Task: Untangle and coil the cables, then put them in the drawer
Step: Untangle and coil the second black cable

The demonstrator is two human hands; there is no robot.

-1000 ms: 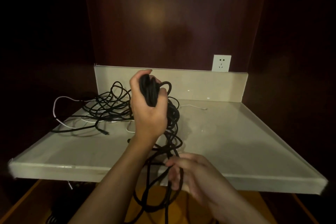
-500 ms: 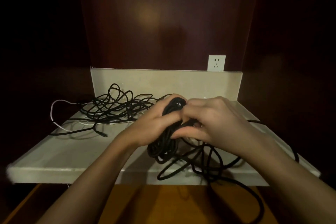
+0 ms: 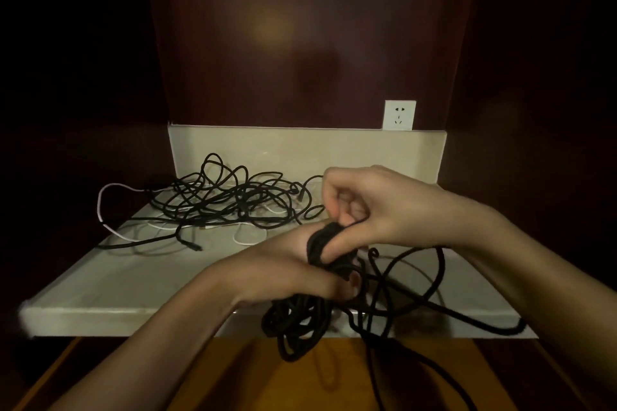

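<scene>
The left hand (image 3: 293, 272) gripped a bundle of thick black cable (image 3: 302, 320) over the front edge of the pale bench (image 3: 110, 280), its loops hanging below the edge. The right hand (image 3: 374, 207) pinched the top of that bundle, fingers curled round the strands. A loose tangle of thin black cables (image 3: 233, 200) and a white cable (image 3: 103, 210) lay at the bench's back left. A white wall socket (image 3: 399, 115) sat above the backsplash.

Both hands meet at centre: left hand (image 3: 293, 264) curled, palm down, w/ forearm angled up-right; right hand (image 3: 377, 207) above it, fingers (image 3: 340, 210) curled, pinching.
</scene>
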